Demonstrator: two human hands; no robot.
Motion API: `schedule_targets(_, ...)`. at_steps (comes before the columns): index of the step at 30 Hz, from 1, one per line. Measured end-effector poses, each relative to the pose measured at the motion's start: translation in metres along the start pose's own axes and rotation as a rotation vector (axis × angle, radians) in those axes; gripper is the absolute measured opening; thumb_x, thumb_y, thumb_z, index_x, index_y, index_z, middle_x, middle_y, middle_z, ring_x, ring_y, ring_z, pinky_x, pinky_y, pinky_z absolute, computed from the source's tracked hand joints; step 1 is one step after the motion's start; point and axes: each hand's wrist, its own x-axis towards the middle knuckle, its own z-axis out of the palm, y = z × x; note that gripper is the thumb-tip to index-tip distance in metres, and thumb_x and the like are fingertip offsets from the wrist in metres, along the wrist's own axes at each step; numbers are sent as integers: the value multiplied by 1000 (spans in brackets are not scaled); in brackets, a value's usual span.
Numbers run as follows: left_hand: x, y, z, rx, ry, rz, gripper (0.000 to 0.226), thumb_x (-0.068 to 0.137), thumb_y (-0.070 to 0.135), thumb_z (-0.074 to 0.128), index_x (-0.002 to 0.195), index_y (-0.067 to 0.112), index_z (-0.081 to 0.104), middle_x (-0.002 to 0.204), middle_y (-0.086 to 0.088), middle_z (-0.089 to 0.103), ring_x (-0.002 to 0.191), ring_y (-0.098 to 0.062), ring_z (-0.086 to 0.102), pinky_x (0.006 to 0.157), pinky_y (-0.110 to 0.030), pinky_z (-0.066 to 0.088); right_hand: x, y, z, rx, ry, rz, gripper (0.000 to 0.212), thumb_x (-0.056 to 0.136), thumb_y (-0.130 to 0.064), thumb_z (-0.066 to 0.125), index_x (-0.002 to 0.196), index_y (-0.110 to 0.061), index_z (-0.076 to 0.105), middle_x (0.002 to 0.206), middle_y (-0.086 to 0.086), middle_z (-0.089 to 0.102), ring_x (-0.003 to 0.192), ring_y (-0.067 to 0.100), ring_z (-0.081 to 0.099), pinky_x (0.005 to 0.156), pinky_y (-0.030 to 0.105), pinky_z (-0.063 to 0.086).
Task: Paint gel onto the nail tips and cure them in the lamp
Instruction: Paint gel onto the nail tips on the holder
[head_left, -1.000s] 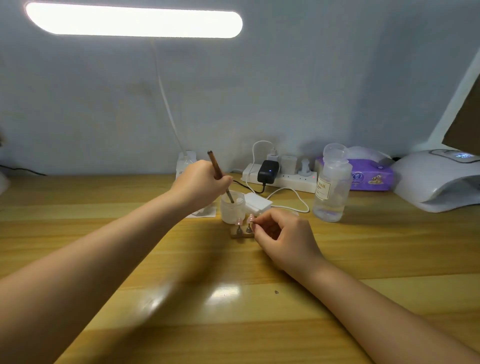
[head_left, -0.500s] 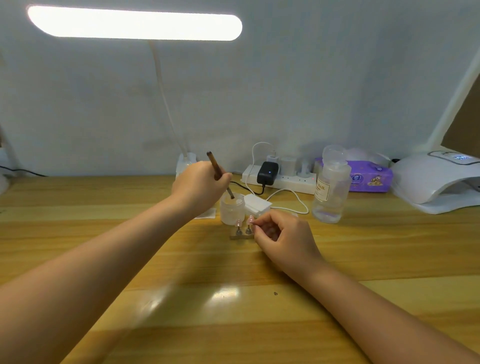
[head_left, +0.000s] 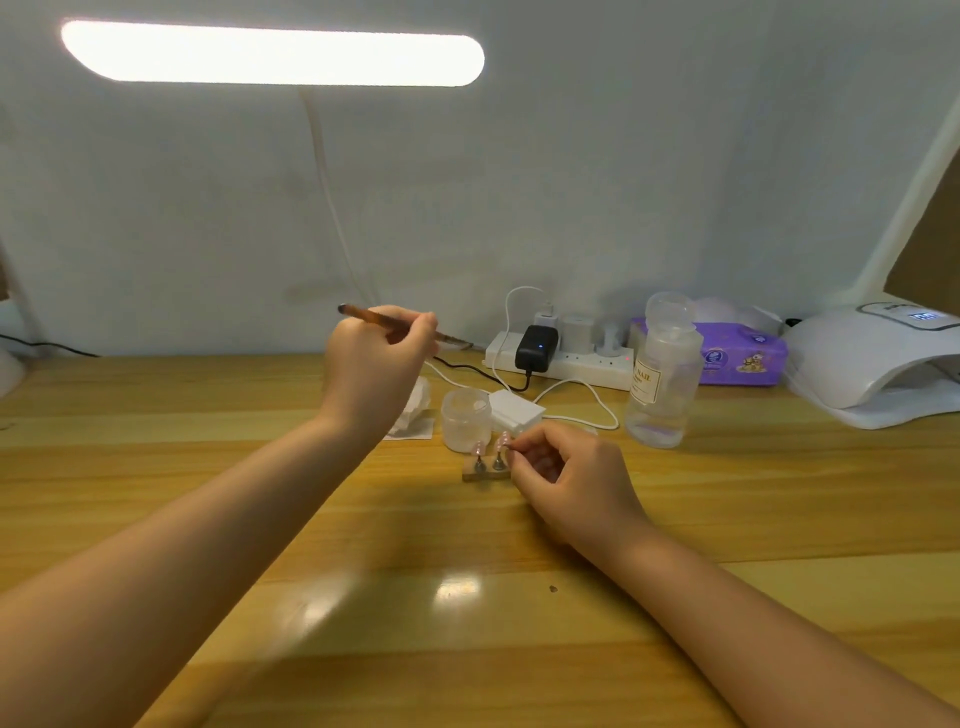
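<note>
— Holding anything, the left hand (head_left: 371, 371)?

— Yes. From the head view, its fingers are curled round a brush (head_left: 400, 323), lifted above the table (head_left: 156, 467). The brush lies nearly level: dark butt end toward 9 o'clock, bristle end poking out past the fingers toward 3 o'clock, in the air short of the power strip (head_left: 561, 364).

— And the right hand (head_left: 574, 483)?

— It rests low on the table at about 5 o'clock from the left. Its fingertips (head_left: 514, 451) are pinched at the right-hand nail tip (head_left: 502, 441); a narrow, closed grip, though I cannot tell how firmly it touches.

— Where are the tips?

— Two pinkish ones stand upright on small pegs in a little block (head_left: 480, 474), just left of the right hand. The other tip (head_left: 478, 447) stands free, touched by nothing.

— What sits round them?

— A frosted jar (head_left: 466, 418), lid off, directly behind the block at 12 o'clock. A white pad (head_left: 517, 410) just right of the jar. A crumpled tissue (head_left: 415, 410) partly hidden behind the left wrist. A clear bottle (head_left: 665, 384) at 2 o'clock from the block, a purple packet (head_left: 737, 358) behind it.

— The curing lamp (head_left: 872, 364)?

— Far right, at 3 o'clock, well apart from both hands, its display lit. A black plug (head_left: 536, 347) sits in the strip, and a bright desk light (head_left: 270, 52) hangs overhead.
</note>
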Motion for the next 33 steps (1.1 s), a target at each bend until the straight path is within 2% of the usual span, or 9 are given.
schedule_targets(4,-33,6,-14,-185,-37,-34,7,90,20,68,86,23,72,74,3,74,69,-8,68,63,-18,54,1,1,0,40,21,19,6,86,-14,68,91,-14,71,79,-7,67,76,2,60,65,12,48)
schedule_targets(8,-72,5,-19,-303,-80,-55,9,92,11,62,87,10,69,77,-2,73,69,-12,69,63,-18,54,1,0,-1,92,50,12,7,86,-11,69,91,-14,72,77,-8,67,76,1,61,64,9,47)
schedule_targets(11,-92,-1,-19,-298,-132,6,8,95,9,59,92,12,66,82,-2,72,75,-14,69,69,-23,57,1,-1,-2,104,49,10,9,86,-8,68,92,-14,71,77,-12,66,76,-1,62,65,8,47)
schedule_targets(14,-101,-6,-19,-254,-189,36,12,91,21,57,100,19,66,89,3,72,85,-15,70,75,-27,58,1,-1,-3,101,43,12,10,86,-8,68,93,-14,71,77,-11,65,76,1,63,65,7,47)
schedule_targets(19,-105,-10,-18,-181,-258,121,23,89,37,55,103,22,68,91,8,72,90,-14,70,78,-35,58,1,-1,-2,76,42,-15,11,87,-8,67,96,-13,71,80,-7,67,78,1,62,66,9,47)
schedule_targets(24,-104,-9,-18,-132,-266,197,26,90,38,53,104,22,68,91,8,71,89,-17,70,77,-43,57,1,-1,-3,65,41,-16,13,86,-8,68,96,-14,72,83,-6,68,78,1,63,68,9,47)
schedule_targets(33,-106,-11,-18,-97,-303,221,25,90,36,52,101,21,68,87,7,71,85,-15,68,73,-42,55,1,-2,-4,50,38,-29,12,85,-6,68,95,-12,72,81,-7,67,79,-3,61,68,7,45)
